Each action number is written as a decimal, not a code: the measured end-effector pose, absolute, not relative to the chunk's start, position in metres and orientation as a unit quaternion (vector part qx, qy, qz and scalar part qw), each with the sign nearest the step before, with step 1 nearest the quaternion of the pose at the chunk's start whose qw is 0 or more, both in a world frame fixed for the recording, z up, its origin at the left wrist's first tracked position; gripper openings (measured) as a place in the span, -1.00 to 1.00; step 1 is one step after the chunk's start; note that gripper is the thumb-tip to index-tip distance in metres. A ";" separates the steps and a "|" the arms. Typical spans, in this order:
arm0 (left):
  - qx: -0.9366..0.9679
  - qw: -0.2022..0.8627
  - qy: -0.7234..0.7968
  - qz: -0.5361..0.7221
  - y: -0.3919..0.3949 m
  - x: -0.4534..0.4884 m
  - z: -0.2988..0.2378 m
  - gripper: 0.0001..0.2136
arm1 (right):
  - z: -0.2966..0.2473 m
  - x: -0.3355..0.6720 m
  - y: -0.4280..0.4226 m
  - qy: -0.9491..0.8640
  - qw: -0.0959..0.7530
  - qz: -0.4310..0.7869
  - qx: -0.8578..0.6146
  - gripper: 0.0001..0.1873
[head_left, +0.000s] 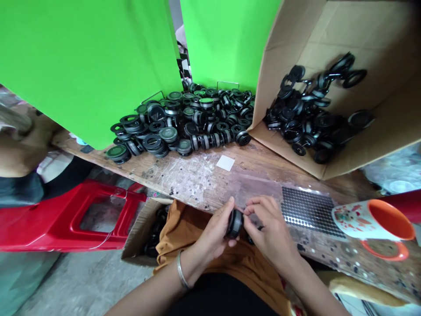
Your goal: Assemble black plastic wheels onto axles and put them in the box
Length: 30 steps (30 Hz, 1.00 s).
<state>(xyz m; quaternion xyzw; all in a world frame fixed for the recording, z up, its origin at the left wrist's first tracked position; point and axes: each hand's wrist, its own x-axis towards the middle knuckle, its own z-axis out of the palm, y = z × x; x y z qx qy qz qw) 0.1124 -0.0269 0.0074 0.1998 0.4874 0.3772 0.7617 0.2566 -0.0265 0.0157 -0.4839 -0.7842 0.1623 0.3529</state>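
Note:
My left hand grips a round black part with a ribbed edge, above my lap at the front edge of the bench. Close to the right side of that part, my right hand has its thumb and forefinger pinched together. Whatever may be between those fingertips is too small to make out. To the right of my right hand lies a sheet of small black dots. A small white square rests on the wood beyond my hands.
Many similar round black parts are heaped against green panels. A cardboard box on its side holds more. An orange-and-white mug lies at right. Left are a red stool, another person's arm and a lower box.

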 end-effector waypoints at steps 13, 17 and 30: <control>0.122 0.789 0.489 0.353 -0.021 0.113 0.004 -0.60 | 0.014 0.259 -0.046 -0.837 0.298 0.071 -0.452 -0.67; 0.155 0.806 0.450 0.352 -0.015 0.110 0.000 -0.68 | 0.002 0.306 -0.028 -0.765 0.322 0.135 -0.540 -0.75; 0.188 0.755 0.465 0.423 -0.004 0.117 0.000 -0.57 | -0.037 0.360 0.015 -0.733 0.154 0.060 -0.659 -0.79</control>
